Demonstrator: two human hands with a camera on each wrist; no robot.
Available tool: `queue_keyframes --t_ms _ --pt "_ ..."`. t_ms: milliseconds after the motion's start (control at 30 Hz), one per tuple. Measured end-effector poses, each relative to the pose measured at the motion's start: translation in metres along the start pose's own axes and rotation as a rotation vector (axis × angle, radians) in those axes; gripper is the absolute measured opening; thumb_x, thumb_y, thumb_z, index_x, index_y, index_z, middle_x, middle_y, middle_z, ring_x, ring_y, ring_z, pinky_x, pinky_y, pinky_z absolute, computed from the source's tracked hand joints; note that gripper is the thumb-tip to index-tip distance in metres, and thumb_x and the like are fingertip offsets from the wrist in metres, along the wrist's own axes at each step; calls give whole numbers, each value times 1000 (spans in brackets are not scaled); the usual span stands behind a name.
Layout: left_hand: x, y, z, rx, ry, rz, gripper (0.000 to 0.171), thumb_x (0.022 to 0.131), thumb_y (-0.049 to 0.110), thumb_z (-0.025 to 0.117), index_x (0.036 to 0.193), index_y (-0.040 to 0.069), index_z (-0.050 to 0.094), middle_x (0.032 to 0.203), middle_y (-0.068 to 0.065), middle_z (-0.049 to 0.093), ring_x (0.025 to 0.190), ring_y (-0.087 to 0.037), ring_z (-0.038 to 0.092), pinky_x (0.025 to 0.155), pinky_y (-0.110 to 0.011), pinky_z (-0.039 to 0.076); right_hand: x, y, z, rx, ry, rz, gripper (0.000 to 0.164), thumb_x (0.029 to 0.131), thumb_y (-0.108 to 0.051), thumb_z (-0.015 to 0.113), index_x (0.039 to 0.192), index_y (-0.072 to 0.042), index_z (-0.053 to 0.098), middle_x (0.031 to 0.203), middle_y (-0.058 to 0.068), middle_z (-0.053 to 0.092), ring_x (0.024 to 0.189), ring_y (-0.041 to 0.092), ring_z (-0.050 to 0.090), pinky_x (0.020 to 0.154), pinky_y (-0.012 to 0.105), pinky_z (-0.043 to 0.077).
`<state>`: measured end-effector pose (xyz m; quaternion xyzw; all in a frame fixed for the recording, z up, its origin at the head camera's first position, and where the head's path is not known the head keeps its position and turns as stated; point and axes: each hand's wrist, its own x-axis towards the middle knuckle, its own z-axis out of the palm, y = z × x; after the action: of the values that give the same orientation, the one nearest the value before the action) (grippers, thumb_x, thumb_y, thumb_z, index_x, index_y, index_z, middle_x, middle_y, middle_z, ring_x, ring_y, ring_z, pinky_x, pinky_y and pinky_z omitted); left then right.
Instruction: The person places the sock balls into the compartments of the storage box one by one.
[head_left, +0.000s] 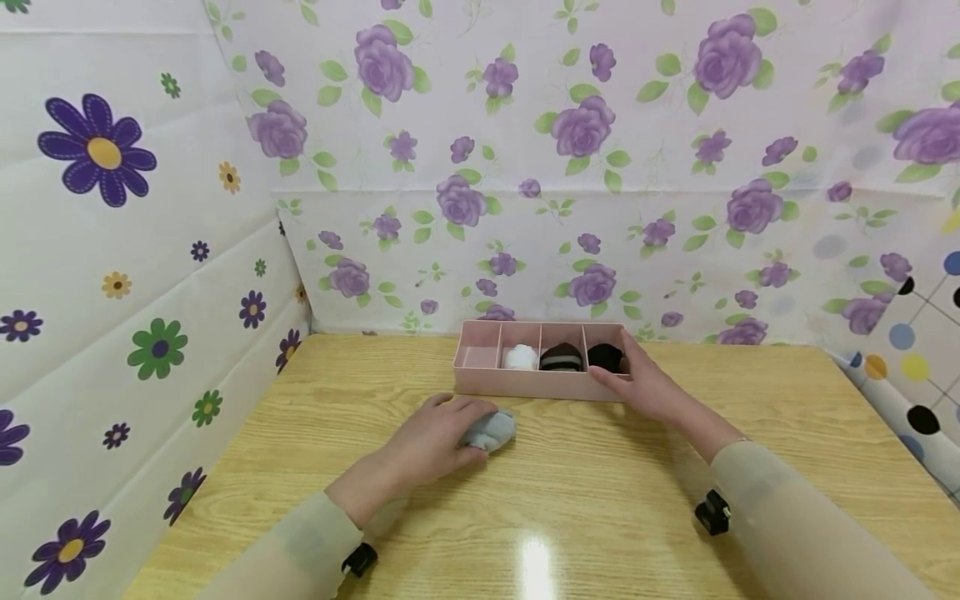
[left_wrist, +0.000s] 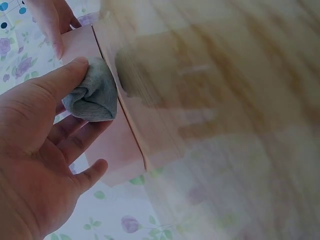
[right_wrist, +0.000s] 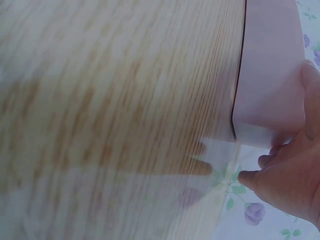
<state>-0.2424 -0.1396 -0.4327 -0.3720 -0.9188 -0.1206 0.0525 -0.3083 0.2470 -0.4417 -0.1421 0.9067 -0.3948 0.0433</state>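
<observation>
My left hand [head_left: 433, 440] pinches a balled-up grey-blue sock [head_left: 492, 430] between thumb and fingers, just in front of a pink divided storage box [head_left: 536, 384]. The left wrist view shows the sock [left_wrist: 95, 92] bunched with a fold across it. My right hand [head_left: 649, 387] grips the box's right end, thumb at the front wall and fingers round the far side. Inside the box, the leftmost compartment holds nothing visible. To its right lie a white rolled sock [head_left: 521, 357], a dark striped one [head_left: 561, 357] and a black one [head_left: 604, 357], one per compartment.
The box stands near the back edge of a glossy wooden table [head_left: 570, 492]. Behind it hangs a flowered cloth [head_left: 525, 225], and another patterned cloth [head_left: 150, 275] borders the left side.
</observation>
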Motion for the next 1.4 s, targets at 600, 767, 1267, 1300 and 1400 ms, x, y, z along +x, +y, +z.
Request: queue_keyframes --t_ms 600,767,1267,1300,1400 --pt "15 11 -25 -128 175 -206 61 96 28 91 149 14 63 138 -3 72 114 -19 71 127 -58 33 0 0 0 2 -7 3 111 112 -58 59 174 -3 -14 181 30 0 155 57 36 124 68 35" --pt "23 8 -31 -140 215 -255 57 97 27 90 144 10 64 131 -5 74 108 -22 71 126 -59 35 0 0 0 2 -3 3 110 112 -58 59 174 -3 -13 181 30 1 155 57 37 123 68 36" --pt "54 -17 -39 -174 312 -343 60 100 29 87 151 9 60 134 -8 73 119 -29 68 128 -64 27 1 2 1 17 -4 4 112 111 -60 59 174 -2 -13 181 31 1 156 56 36 123 68 36" --pt "56 -18 -39 -180 314 -351 60 101 29 86 151 10 60 134 -7 72 119 -29 68 128 -63 26 1 2 1 20 -6 3 111 111 -59 59 174 -2 -14 181 31 1 156 56 36 123 68 36" --pt "62 -21 -39 -183 322 -374 58 101 31 86 148 10 59 134 -7 72 118 -28 68 128 -64 25 2 4 1 28 -9 2 111 112 -59 59 174 -3 -14 181 30 0 156 56 35 124 68 36"
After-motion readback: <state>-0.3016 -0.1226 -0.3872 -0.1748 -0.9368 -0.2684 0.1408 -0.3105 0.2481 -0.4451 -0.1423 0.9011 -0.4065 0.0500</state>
